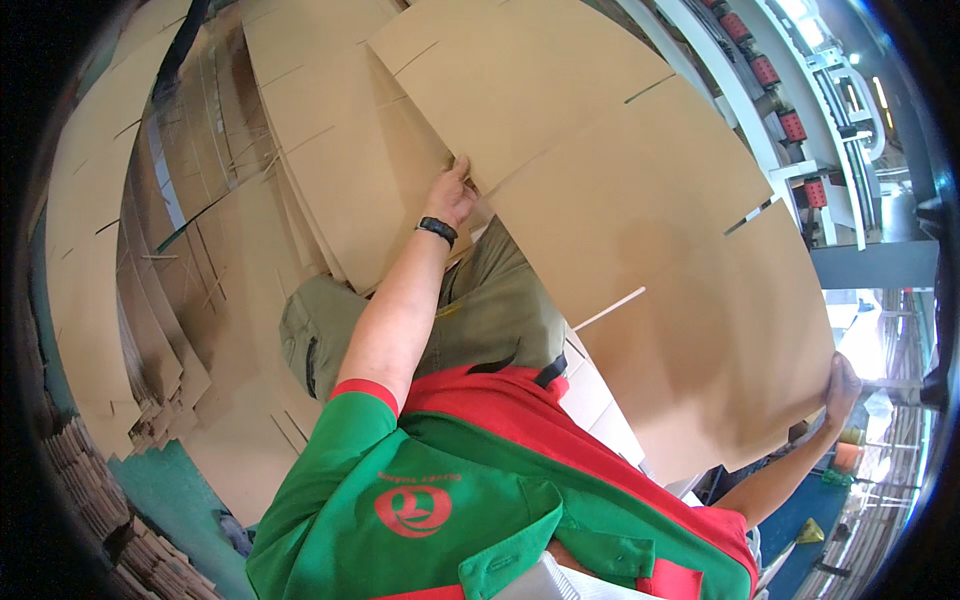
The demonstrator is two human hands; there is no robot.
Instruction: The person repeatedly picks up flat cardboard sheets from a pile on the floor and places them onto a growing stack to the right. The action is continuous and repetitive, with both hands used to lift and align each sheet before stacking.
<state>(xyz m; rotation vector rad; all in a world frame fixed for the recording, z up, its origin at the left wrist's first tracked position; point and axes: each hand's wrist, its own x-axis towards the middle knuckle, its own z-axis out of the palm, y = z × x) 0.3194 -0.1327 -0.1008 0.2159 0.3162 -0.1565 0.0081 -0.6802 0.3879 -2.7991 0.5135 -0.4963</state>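
A large slotted brown cardboard sheet point(640, 210) stretches across the middle and right, tilted in front of me. My left hand point(455, 195), with a black band on its wrist, is closed at the sheet's left edge; its fingertips are partly hidden there. At the far right, my right hand point(842, 388) grips the opposite edge, with the thumb side showing and the other fingers partly behind the board. Beneath and left of this sheet lies another flat cardboard sheet point(330, 130), close to my left hand.
More cardboard sheets point(90, 230) lie overlapping on the left. Stacked cardboard edges point(90, 480) rise at the lower left beside a green floor point(175, 490). A machine with a row of red rollers point(765, 70) and a white frame point(710, 60) stands at the upper right.
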